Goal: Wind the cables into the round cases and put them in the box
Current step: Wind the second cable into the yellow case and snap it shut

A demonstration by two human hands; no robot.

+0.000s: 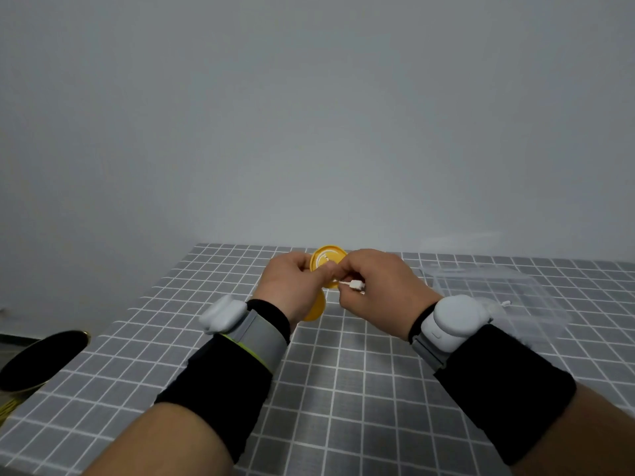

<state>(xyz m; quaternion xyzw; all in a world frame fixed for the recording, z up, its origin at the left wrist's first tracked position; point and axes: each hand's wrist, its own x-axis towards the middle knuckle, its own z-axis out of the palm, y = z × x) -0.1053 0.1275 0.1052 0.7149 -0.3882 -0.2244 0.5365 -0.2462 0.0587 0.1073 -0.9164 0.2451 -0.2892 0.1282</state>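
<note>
Counter [343,389] covered in a grey grid cloth fills the lower view. Off its left edge sits a dark round object [44,359] with a gold rim. Toward the middle, the left hand [292,280] is raised over the counter's far part, its fingers curled round the edge of a yellow round case [328,259] held upright. A second yellow disc [316,307] shows under that palm, partly hidden; whether it is held or lying I cannot tell. Just beside the case, the right hand [378,286] pinches a white cable plug [356,285] between thumb and fingertips, its other fingers curled in. Both wrists carry pale strapped units over black sleeves. Further right a clear box [498,290] lies on the counter, near the right wrist.
</note>
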